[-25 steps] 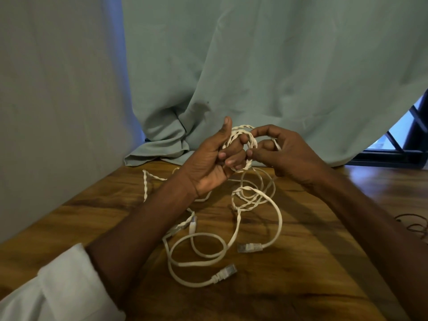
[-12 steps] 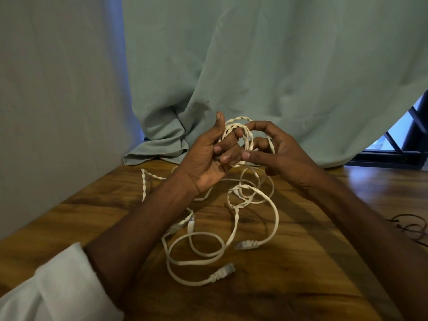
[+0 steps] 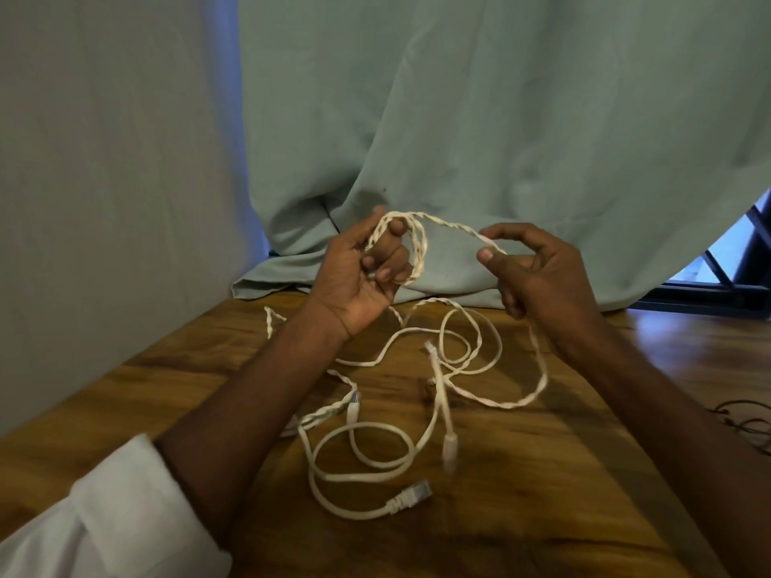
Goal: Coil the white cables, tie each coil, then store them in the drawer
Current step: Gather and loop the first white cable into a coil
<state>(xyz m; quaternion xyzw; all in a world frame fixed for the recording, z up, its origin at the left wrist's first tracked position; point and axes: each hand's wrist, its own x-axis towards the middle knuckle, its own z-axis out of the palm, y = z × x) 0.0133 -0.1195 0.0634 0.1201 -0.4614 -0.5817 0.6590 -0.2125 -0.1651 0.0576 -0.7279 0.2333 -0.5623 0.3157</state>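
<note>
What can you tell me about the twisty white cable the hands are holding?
The twisted white cable looks like thin strands wound together, pale and flexible. A few small loops of it sit gathered in the left hand, whose fingers curl round them. From there one strand arcs across to the right hand, which pinches it between thumb and fingertip. The rest hangs down and trails loosely over the brown wooden table, still uncoiled.

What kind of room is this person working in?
Probably a room in a home, though that is a guess. A pale green curtain hangs down onto a wooden table by a window at the far right. The left hand and right hand coil a white twisted cable.
</note>
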